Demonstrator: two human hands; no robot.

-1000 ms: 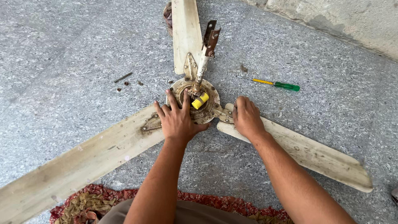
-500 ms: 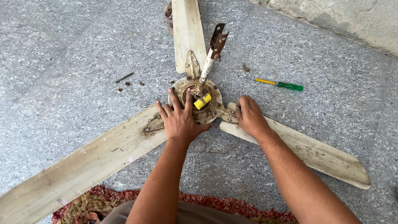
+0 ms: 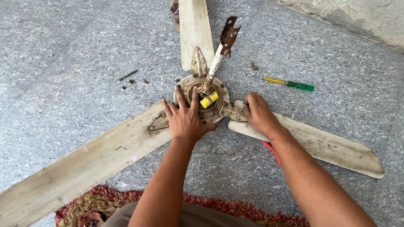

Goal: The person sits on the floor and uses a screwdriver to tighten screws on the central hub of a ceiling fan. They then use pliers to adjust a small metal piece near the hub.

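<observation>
Three fan blades (image 3: pixel 195 29), one screwdriver (image 3: pixel 290 84), two hands (image 3: pixel 185 120)

Both your arms are bare from the wrist up to where they leave the view; no sleeve, cuff or glove covers them. Your left hand (image 3: pixel 185 120) carries no ring, watch or band that shows, and the forearm behind it is long and lean. Your right hand (image 3: pixel 259 113) is just as plain, with nothing at the wrist behind it. Fingernails on both hands are short; finer detail is too small to tell. Behind your left forearm, at the bottom edge, a patch of plain olive-brown cloth (image 3: pixel 198 216) covers your lap or knee, smooth, with no pattern or seam visible.
</observation>
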